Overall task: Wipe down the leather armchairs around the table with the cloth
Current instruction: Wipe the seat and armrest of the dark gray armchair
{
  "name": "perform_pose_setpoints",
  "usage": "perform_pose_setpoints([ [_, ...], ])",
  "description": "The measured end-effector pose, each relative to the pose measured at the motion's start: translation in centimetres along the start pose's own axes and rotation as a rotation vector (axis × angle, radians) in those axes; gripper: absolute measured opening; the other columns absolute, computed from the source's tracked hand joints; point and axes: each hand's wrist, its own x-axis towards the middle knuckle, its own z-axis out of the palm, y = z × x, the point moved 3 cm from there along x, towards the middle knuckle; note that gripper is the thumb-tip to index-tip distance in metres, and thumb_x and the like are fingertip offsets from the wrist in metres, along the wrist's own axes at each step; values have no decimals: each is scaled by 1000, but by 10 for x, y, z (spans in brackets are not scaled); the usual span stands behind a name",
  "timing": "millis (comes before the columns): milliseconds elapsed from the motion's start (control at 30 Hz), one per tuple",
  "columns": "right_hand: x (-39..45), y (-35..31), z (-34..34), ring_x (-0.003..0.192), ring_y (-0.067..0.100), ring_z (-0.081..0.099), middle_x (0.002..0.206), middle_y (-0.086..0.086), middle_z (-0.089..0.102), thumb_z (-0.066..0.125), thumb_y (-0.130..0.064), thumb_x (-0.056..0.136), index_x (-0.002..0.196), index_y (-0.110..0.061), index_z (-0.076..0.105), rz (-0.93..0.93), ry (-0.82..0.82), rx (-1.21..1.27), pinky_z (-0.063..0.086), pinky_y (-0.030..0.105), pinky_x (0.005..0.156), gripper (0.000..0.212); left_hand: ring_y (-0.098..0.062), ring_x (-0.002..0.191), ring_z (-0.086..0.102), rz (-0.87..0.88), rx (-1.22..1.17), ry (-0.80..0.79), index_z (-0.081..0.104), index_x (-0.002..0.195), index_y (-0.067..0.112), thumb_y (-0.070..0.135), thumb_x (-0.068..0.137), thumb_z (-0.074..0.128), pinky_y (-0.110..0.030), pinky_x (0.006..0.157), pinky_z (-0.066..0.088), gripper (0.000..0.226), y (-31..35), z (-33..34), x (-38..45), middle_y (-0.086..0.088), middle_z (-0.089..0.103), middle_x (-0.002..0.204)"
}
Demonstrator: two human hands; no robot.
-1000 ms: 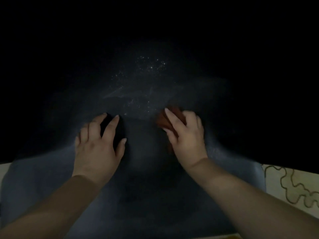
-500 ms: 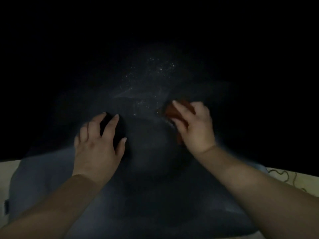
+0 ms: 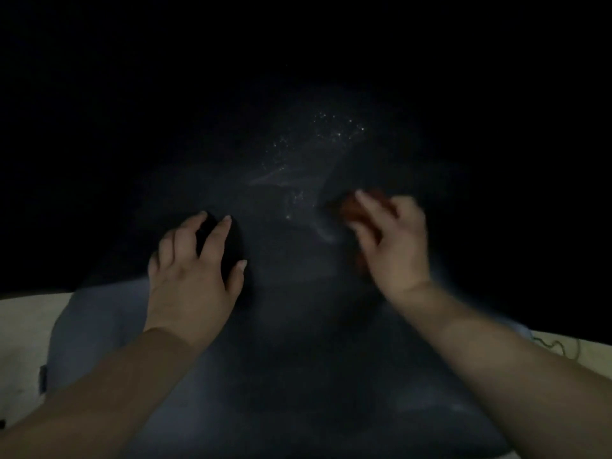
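Very dark here. Right hand (image 3: 394, 246) presses a reddish cloth (image 3: 352, 207) onto the dark armchair (image 3: 291, 326), grip curled over it, fingers on top; the hand is blurred. The cloth peeks out just beyond and left of those fingers. Pale dust specks and a smear (image 3: 298, 173) lie on the leather up and left of the grip. Left hand (image 3: 192, 270), well left of the cloth, rests on the leather, grip spread, holding nothing. Pale floor (image 3: 23, 326) shows at both lower corners.
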Motion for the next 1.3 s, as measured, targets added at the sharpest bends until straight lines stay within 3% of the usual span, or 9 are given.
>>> perform_pose_setpoints([
  [167, 50, -15, 19, 113, 29, 44, 124, 10, 45, 61, -32, 92, 135, -30, 55, 399, 191, 77, 37, 36, 102, 43, -35, 120, 36, -5, 1, -22, 47, 140, 18, 37, 81, 68, -57, 94, 38, 65, -5, -2, -4, -14, 39, 140],
  [367, -21, -50, 22, 95, 37, 51, 109, 16, 52, 67, -27, 86, 132, -27, 59, -38, -27, -5, 48, 47, 86, 47, -33, 126, 32, -4, -24, -91, 42, 143, 21, 40, 84, 63, -56, 100, 35, 65, -3, -5, -4, -11, 34, 145],
  [500, -13, -4, 2, 104, 39, 49, 117, 21, 49, 66, -23, 90, 134, -22, 58, 372, 208, 5, 36, 30, 96, 44, -33, 126, 33, 8, -19, -121, 43, 143, 20, 40, 85, 62, -53, 99, 36, 64, -11, -9, -8, -11, 34, 146],
  [567, -13, -26, 13, 107, 39, 47, 121, 21, 48, 64, -23, 91, 136, -22, 56, 470, 235, 25, 35, 32, 98, 46, -33, 127, 32, 3, -14, -131, 42, 143, 21, 40, 85, 62, -52, 101, 36, 64, -15, -9, -12, -10, 33, 147],
  [767, -26, -96, 40, 99, 36, 50, 113, 17, 51, 65, -29, 88, 135, -29, 56, 105, 38, -32, 46, 45, 86, 48, -28, 132, 23, 11, -21, -187, 31, 148, 26, 46, 89, 53, -44, 109, 26, 66, -19, -9, -20, -6, 22, 153],
  [900, -12, -20, 4, 108, 40, 47, 120, 20, 48, 61, -28, 92, 137, -26, 55, 321, 178, -45, 40, 44, 99, 45, -30, 132, 26, 6, -23, -178, 34, 147, 24, 44, 89, 55, -46, 107, 29, 65, -16, -12, -19, -7, 24, 152],
  [1000, -3, -26, 18, 113, 33, 45, 124, 14, 45, 61, -30, 92, 138, -25, 53, 496, 231, 24, 33, 30, 102, 46, -30, 134, 23, -49, -33, -149, 32, 147, 25, 45, 89, 54, -50, 107, 29, 65, -16, -11, -11, -7, 22, 153],
  [1200, 20, -90, 47, 104, 36, 48, 116, 16, 50, 64, -30, 90, 136, -26, 55, -88, -33, -10, 43, 46, 89, 47, -30, 134, 21, -117, -54, -112, 30, 147, 26, 46, 89, 54, -52, 107, 28, 66, -9, -12, 14, -5, 21, 152],
  [1300, 47, -21, 16, 107, 35, 48, 118, 18, 49, 64, -27, 91, 135, -23, 57, 168, 114, -4, 37, 32, 98, 45, -30, 132, 23, -145, -51, -97, 33, 146, 26, 45, 88, 56, -53, 104, 31, 65, -4, -15, 26, -6, 23, 151],
])
